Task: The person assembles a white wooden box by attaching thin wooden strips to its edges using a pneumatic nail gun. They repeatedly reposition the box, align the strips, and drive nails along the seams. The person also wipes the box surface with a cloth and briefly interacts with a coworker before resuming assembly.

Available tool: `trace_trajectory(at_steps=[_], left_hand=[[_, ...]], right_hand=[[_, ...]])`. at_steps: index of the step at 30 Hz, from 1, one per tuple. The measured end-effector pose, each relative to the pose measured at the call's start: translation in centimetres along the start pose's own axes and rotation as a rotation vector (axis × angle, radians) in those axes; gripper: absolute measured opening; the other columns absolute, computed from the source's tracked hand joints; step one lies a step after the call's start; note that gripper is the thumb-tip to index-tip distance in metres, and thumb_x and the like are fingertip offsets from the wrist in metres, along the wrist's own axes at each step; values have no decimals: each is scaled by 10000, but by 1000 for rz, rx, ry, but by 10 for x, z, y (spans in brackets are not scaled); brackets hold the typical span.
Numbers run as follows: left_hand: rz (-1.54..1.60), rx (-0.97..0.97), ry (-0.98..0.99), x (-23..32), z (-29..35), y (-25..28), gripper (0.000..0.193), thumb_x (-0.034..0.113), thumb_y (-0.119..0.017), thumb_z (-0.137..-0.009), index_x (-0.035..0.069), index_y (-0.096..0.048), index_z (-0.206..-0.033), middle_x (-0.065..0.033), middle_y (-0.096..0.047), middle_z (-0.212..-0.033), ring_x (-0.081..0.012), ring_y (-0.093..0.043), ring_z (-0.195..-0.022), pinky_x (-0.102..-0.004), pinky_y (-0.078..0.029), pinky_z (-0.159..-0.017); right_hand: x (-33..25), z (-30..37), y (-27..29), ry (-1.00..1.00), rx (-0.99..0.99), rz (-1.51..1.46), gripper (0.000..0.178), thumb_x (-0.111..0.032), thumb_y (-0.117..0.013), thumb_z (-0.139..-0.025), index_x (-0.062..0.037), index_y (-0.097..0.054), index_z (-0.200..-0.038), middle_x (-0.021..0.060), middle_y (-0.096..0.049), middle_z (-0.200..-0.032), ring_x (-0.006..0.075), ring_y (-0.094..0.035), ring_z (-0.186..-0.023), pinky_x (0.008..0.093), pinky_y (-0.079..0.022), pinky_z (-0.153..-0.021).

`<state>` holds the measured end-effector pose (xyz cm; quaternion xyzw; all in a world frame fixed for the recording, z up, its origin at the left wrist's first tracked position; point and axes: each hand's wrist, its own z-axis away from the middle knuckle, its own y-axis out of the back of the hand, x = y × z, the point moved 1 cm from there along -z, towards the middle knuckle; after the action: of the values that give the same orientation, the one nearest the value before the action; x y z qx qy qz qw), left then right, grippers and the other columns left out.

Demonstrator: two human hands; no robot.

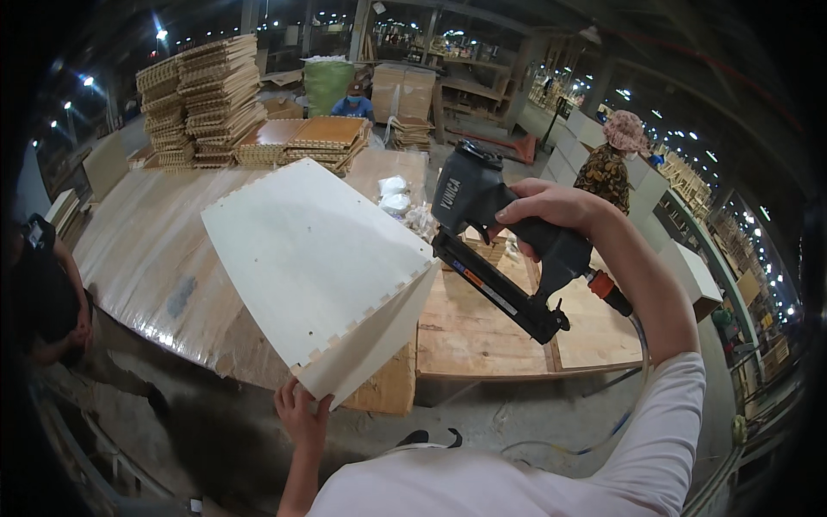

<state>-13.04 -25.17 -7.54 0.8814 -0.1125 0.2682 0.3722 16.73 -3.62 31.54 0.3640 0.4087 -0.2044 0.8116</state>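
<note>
A white wooden box (319, 250) with finger-jointed corners rests tilted on the worktable, its broad panel facing up. My left hand (301, 418) grips its near lower corner, fingers on one side and thumb on the other. Held up to the right of the box, a black pneumatic nail gun (482, 185) sits in my right hand (551, 211), fingers wrapped round its handle. The gun's nose is close to the box's right corner; whether they touch I cannot tell. An air hose (642, 345) runs down from the orange fitting at the handle's end.
The wooden worktable (146, 241) spreads ahead and left. Stacks of jointed panels (215, 103) stand at its far side, beside orange-brown boards (323, 132). White plastic bags (394, 196) lie beyond the box. People stand at the left (52, 284), far back (353, 105) and right (607, 168).
</note>
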Motion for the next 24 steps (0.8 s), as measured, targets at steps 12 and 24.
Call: trace_trajectory(at_steps=[12,24], left_hand=[[50,-1,65,8,0,1,335,182,-827,-654,64,-535,-767,-125,-566,-1164,-371,-470,-1114,-490,-394,-923],[84,-12,32,7,0,2,336,205,-803,-701,56,-517,-794,-143,-562,-1145,-373,-479,-1083,-485,-396,-910]], right_hand=[[-10,-4,-9,-81,15,138,360,-165,-627,-849,35,-499,-1119,111,-651,-1013,130,-633,-570,283,-567,-505],[-14,-3,-18,-84,40,169,323,-152,-634,-844,1,-501,-1094,113,-656,-1004,114,-616,-551,266,-551,-474]])
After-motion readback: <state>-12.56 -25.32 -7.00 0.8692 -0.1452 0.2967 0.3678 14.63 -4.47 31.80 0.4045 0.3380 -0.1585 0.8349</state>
